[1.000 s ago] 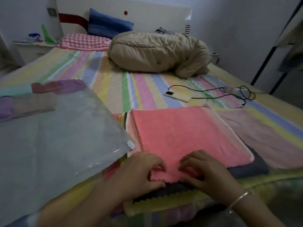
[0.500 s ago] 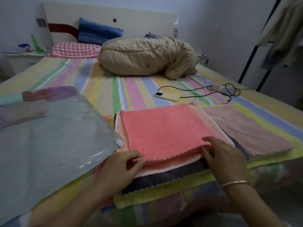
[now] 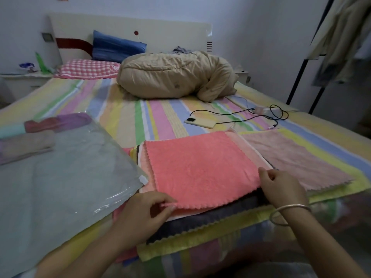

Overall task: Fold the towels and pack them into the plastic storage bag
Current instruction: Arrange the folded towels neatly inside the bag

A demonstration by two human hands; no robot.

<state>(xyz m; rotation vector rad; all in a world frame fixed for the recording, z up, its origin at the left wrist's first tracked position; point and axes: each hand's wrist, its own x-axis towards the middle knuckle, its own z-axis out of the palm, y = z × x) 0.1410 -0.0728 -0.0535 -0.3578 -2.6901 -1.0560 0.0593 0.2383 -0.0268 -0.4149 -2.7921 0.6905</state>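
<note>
1. Between both sets of fingertips runs the near edge of the coral towel (image 3: 200,169); it lies atop the stack (image 3: 210,219), stretching away from them.
2. I see my left hand (image 3: 140,215) pinching the near-left corner and my right hand (image 3: 281,189) pinching the near-right corner.
3. I judge the fold goes forward, away from the fingers.
4. Left of the left fingers lies the plastic storage bag (image 3: 60,187); that hand is nearer.

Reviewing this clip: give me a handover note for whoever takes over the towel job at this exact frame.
Left hand pinches the coral towel at its near-left corner; right hand pinches its near-right edge.
It tops a stack of flat towels on the bed.
Plastic storage bag lies left; done: some folded towels show through it.
Left: fold the coral towel, then the stack, and bag all.
</note>
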